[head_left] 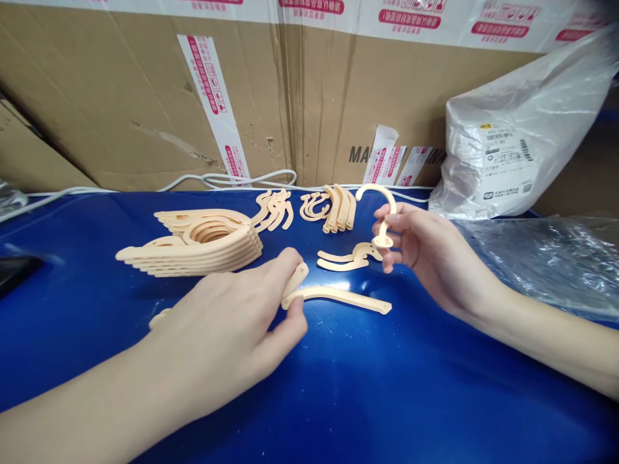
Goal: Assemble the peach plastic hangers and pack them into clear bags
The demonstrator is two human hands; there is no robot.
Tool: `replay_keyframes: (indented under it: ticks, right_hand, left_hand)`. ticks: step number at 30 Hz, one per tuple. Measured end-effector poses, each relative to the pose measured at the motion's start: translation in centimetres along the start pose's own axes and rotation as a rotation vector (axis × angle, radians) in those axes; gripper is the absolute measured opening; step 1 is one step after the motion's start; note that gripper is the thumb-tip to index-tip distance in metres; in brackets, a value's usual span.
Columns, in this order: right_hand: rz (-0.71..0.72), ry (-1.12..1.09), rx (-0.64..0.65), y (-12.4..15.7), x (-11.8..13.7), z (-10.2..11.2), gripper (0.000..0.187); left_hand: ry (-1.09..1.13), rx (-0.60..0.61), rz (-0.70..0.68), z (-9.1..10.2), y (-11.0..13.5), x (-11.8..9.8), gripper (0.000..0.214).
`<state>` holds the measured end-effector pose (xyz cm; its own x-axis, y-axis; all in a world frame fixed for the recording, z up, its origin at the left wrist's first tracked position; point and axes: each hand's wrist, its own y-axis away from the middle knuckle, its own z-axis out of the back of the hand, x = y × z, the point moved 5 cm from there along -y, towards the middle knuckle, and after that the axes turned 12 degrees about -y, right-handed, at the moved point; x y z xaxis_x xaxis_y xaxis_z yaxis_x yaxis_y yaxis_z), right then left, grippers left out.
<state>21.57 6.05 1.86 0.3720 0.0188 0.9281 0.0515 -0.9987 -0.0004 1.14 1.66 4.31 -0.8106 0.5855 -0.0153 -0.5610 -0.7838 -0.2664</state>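
Observation:
My left hand (256,309) is closed, thumb and fingers pinching cream plastic hanger arms. One hanger arm (343,297) points out to the right; the end of another piece (296,278) shows beside the fingertips. A cream tip (159,318) pokes out left of this hand, but its middle is hidden. In my right hand (416,248) a cream hanger hook (393,205) is held upright between thumb and fingers, its round base at the bottom. Just left of the right fingers lie curved cream pieces (348,257) on the blue table (367,386).
A stack of cream hanger parts (203,252) sits at the left. Behind are piles of small curved parts (275,209), hooks (313,206) and arms (340,209). A white cable (213,179), cardboard (314,96), a labelled plastic bag (507,142) and clear film (546,264) surround them.

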Motion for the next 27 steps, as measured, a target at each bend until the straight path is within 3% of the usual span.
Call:
replay_keyframes:
  ticks: [4, 11, 14, 20, 27]
  right_hand:
    - [-0.100, 0.139, 0.039, 0.4, -1.3, -0.2, 0.009]
    - [0.049, 0.259, 0.044, 0.1, -1.0, -0.2, 0.009]
    - [0.056, 0.259, 0.036, -0.1, -1.1, 0.1, 0.009]
    - [0.121, 0.219, 0.060, 0.0, -1.1, 0.0, 0.007]
    - [0.097, 0.166, 0.291, 0.3, -1.8, -1.3, 0.004]
  left_hand:
    - [-0.138, 0.149, 0.011, -1.5, 0.1, -0.3, 0.011]
    - [-0.058, 0.312, 0.072, -3.1, -0.6, -0.1, 0.020]
    - [0.039, 0.277, 0.102, -3.0, -0.8, 0.0, 0.024]
    - [0.115, 0.099, 0.073, -2.6, -1.0, 0.3, 0.030]
    - [-0.053, -0.055, 0.008, -2.6, -0.8, -0.4, 0.017]
